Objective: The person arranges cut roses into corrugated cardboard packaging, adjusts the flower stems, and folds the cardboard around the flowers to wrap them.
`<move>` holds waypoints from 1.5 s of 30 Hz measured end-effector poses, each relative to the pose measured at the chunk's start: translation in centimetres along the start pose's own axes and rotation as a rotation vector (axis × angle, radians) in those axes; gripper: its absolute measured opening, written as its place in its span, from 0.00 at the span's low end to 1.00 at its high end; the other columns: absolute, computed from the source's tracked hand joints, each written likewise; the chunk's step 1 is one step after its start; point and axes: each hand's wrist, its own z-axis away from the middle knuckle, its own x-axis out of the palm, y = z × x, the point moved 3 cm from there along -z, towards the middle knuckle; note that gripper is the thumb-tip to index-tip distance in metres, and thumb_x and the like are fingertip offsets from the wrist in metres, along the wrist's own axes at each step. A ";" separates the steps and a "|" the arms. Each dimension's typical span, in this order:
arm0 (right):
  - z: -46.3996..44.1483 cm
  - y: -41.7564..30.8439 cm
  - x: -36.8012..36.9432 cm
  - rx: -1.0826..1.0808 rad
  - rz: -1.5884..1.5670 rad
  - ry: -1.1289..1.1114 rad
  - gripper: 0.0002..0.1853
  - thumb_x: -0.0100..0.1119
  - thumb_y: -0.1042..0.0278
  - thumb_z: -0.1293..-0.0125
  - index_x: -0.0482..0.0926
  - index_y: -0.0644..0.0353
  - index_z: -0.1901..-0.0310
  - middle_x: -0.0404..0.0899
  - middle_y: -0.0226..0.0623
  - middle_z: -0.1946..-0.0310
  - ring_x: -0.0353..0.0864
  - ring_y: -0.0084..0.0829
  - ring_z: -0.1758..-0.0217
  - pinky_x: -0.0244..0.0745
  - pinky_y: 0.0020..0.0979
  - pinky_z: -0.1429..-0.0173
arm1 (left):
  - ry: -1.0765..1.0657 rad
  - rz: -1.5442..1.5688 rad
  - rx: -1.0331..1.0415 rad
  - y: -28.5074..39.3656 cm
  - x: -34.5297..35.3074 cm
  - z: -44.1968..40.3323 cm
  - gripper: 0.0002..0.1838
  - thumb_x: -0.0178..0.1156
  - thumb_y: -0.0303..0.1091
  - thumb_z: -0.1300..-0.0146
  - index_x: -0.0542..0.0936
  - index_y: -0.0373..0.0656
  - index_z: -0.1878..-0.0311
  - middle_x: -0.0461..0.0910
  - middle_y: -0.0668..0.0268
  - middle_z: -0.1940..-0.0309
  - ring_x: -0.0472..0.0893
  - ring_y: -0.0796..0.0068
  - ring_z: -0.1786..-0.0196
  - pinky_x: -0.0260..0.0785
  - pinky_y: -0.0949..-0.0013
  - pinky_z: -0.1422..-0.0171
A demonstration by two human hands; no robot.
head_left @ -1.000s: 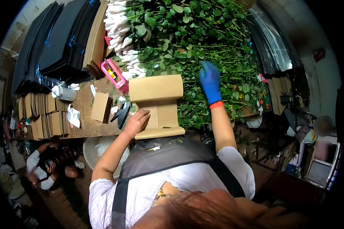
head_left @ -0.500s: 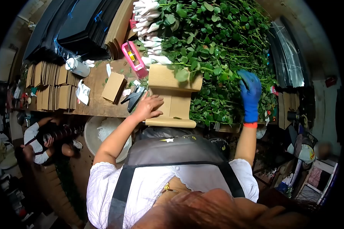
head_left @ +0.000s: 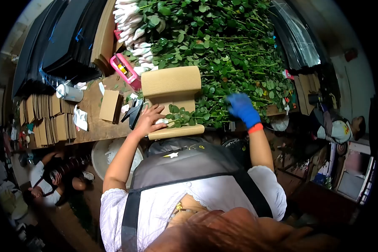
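Tabletop: wooden one (head_left: 98, 128), crowded at the back with a heap of leafy stems (head_left: 239, 46), way too many for us to count
Cardboard wrapper: one corrugated piece (head_left: 171, 82), curled at the far and near edges, right in front of us; the heap crowds its right side
Stem in it: we count one leafy stem (head_left: 182, 116), lying across the wrapper, white-covered head to the left
Our hands: left hand (head_left: 150, 119) bare, fingers loosely spread over the wrapper's left side, by that head; can't tell if it grips it. Right hand (head_left: 242, 110), blue-gloved, is over the heap's near edge, too blurry to tell how far open or if it holds anything
In the way: one black stapler (head_left: 132, 113) just beside our left hand
Also around: one pink tape dispenser (head_left: 125, 71), one white canister (head_left: 69, 93), two big black stacks (head_left: 73, 40) at back left
Off the tabletop: one tub (head_left: 98, 161), two other people (head_left: 50, 185)
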 end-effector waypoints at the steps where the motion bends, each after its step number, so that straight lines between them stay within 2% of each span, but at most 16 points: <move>1: -2.4 0.4 -0.2 0.018 -0.085 0.217 0.13 0.65 0.64 0.44 0.82 0.49 0.55 0.83 0.38 0.56 0.81 0.45 0.52 0.75 0.44 0.48 | -0.002 0.018 -0.008 0.2 -0.1 -0.2 0.34 0.74 0.48 0.46 0.78 0.45 0.37 0.73 0.60 0.31 0.63 0.51 0.24 0.40 0.41 0.18; 4: -9.0 -0.5 -1.1 0.040 -0.029 0.717 0.10 0.64 0.65 0.43 0.83 0.51 0.59 0.82 0.38 0.57 0.81 0.43 0.52 0.76 0.43 0.49 | -0.012 0.092 -0.074 0.9 -1.0 -0.7 0.38 0.76 0.47 0.49 0.75 0.44 0.36 0.74 0.60 0.32 0.63 0.55 0.23 0.43 0.45 0.17; 7: -14.8 0.0 3.8 0.093 0.108 0.386 0.12 0.65 0.65 0.43 0.83 0.48 0.56 0.82 0.36 0.55 0.80 0.43 0.51 0.75 0.43 0.46 | -0.030 0.116 -0.023 0.4 -0.7 -0.7 0.28 0.75 0.39 0.48 0.80 0.44 0.43 0.72 0.60 0.30 0.63 0.52 0.23 0.44 0.44 0.18; 10: -14.0 1.2 -0.9 0.269 -0.263 0.374 0.11 0.65 0.63 0.41 0.83 0.46 0.56 0.82 0.34 0.53 0.79 0.42 0.51 0.74 0.42 0.43 | -0.040 0.091 -0.004 0.6 -0.6 -0.5 0.21 0.76 0.40 0.49 0.86 0.47 0.51 0.71 0.60 0.29 0.63 0.48 0.24 0.47 0.43 0.19; 13: -10.2 1.9 -7.4 0.138 -0.003 0.956 0.08 0.64 0.64 0.38 0.83 0.46 0.56 0.83 0.31 0.57 0.80 0.41 0.53 0.76 0.42 0.44 | -0.057 0.056 -0.022 0.4 -0.3 -0.5 0.21 0.75 0.46 0.49 0.88 0.52 0.51 0.70 0.60 0.28 0.63 0.47 0.25 0.49 0.42 0.21; 15: -9.0 3.7 -8.4 0.178 -0.062 0.819 0.09 0.63 0.67 0.36 0.85 0.46 0.55 0.85 0.30 0.58 0.80 0.39 0.53 0.77 0.40 0.46 | -0.063 0.019 0.019 1.2 -0.9 -0.4 0.18 0.68 0.51 0.41 0.89 0.52 0.53 0.68 0.59 0.27 0.63 0.45 0.26 0.49 0.43 0.21; 18: -4.9 4.3 -12.6 0.080 -0.209 0.980 0.13 0.63 0.69 0.36 0.85 0.45 0.50 0.85 0.32 0.57 0.81 0.37 0.53 0.78 0.37 0.45 | -0.078 0.058 0.027 0.5 -0.5 -0.4 0.16 0.69 0.46 0.40 0.88 0.51 0.52 0.68 0.58 0.27 0.62 0.45 0.25 0.49 0.44 0.21; 21: -1.5 3.1 -10.8 0.083 -0.504 0.722 0.14 0.62 0.70 0.36 0.84 0.46 0.49 0.85 0.34 0.54 0.83 0.38 0.52 0.78 0.37 0.43 | -0.054 0.031 0.006 1.3 -1.0 -0.5 0.18 0.69 0.48 0.41 0.88 0.51 0.52 0.69 0.59 0.28 0.64 0.48 0.26 0.48 0.43 0.20; 23: -0.2 2.0 -6.9 0.029 -0.794 0.479 0.15 0.61 0.72 0.36 0.83 0.47 0.48 0.85 0.36 0.51 0.84 0.42 0.50 0.79 0.38 0.42 | -0.016 0.109 -0.057 0.2 -0.1 -0.3 0.32 0.74 0.52 0.47 0.80 0.48 0.40 0.71 0.57 0.30 0.63 0.44 0.26 0.48 0.45 0.20; 27: 2.4 -0.1 0.0 0.069 -0.488 0.027 0.16 0.59 0.62 0.35 0.82 0.46 0.45 0.84 0.40 0.48 0.83 0.46 0.48 0.79 0.43 0.42 | 0.074 0.100 -0.276 -0.1 0.1 0.2 0.60 0.81 0.50 0.56 0.57 0.45 0.23 0.74 0.56 0.33 0.64 0.45 0.25 0.47 0.46 0.18; 30: 2.8 -0.9 1.1 0.189 -0.320 -0.249 0.17 0.58 0.55 0.34 0.82 0.45 0.46 0.85 0.42 0.52 0.83 0.46 0.49 0.79 0.45 0.44 | 0.084 0.198 -0.108 0.5 -0.3 -0.3 0.50 0.79 0.50 0.55 0.68 0.48 0.28 0.77 0.60 0.36 0.66 0.50 0.26 0.46 0.45 0.18; 33: 2.2 -1.4 1.2 0.046 -0.285 -0.203 0.17 0.58 0.53 0.35 0.83 0.44 0.46 0.85 0.43 0.55 0.83 0.46 0.49 0.79 0.44 0.44 | 0.052 0.146 -0.110 0.9 -0.6 -0.5 0.33 0.78 0.49 0.52 0.83 0.50 0.41 0.79 0.63 0.37 0.68 0.53 0.27 0.45 0.45 0.18; 36: -1.5 0.1 -0.7 0.233 -0.021 -0.195 0.14 0.57 0.55 0.36 0.84 0.45 0.51 0.86 0.40 0.60 0.85 0.45 0.56 0.79 0.46 0.49 | 0.015 0.080 -0.080 1.2 -0.8 -0.8 0.32 0.77 0.49 0.52 0.83 0.50 0.42 0.81 0.63 0.39 0.68 0.53 0.28 0.46 0.45 0.18; 38: -4.6 1.7 -0.3 0.239 -0.237 0.354 0.12 0.57 0.58 0.36 0.84 0.45 0.53 0.86 0.39 0.63 0.85 0.45 0.59 0.79 0.46 0.52 | 0.008 0.073 -0.079 1.5 -1.2 -0.9 0.31 0.77 0.48 0.51 0.84 0.50 0.42 0.82 0.64 0.40 0.69 0.53 0.28 0.46 0.44 0.18; 40: -7.7 2.1 1.8 0.154 -0.210 0.410 0.12 0.57 0.61 0.35 0.84 0.46 0.53 0.85 0.42 0.63 0.85 0.46 0.58 0.79 0.47 0.50 | 0.004 0.050 -0.086 2.2 -1.7 -1.2 0.26 0.74 0.48 0.47 0.85 0.49 0.45 0.83 0.64 0.42 0.69 0.53 0.29 0.47 0.44 0.19; 45: -10.8 1.8 4.9 0.237 0.006 0.084 0.12 0.61 0.61 0.38 0.84 0.52 0.54 0.84 0.44 0.56 0.83 0.48 0.53 0.78 0.46 0.45 | 0.059 0.040 -0.102 1.5 -1.2 -1.4 0.19 0.67 0.48 0.38 0.87 0.47 0.49 0.84 0.60 0.47 0.73 0.51 0.32 0.50 0.43 0.21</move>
